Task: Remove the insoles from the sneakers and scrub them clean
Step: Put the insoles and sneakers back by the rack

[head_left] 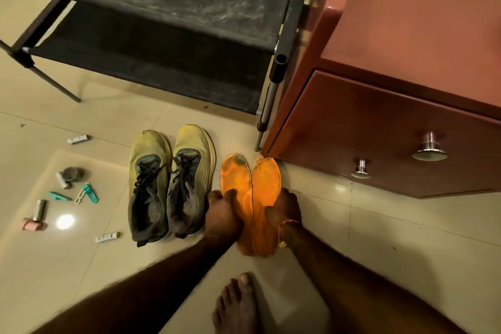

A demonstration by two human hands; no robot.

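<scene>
Insoles: two orange insoles [250,198] lay side by side on the tiled floor [352,225], just right of the sneakers, toes toward the far side; dark stains at the toes
Left hand [222,214]: rested on the left insole's outer edge; fingers curled over the rim, gripping it
Right hand [284,211]: rested on the right insole's outer edge; fingers curled onto it, gripping; orange thread band [287,225] at the wrist
Sneakers [170,184]: yellow-green pair, laced, upright, touching each other, left of the insoles
Surroundings: black shoe rack [151,43] at the far side; brown drawer cabinet [393,144] at the right; batteries and teal clips [86,192] scattered at the left; bare foot [238,304] near
</scene>
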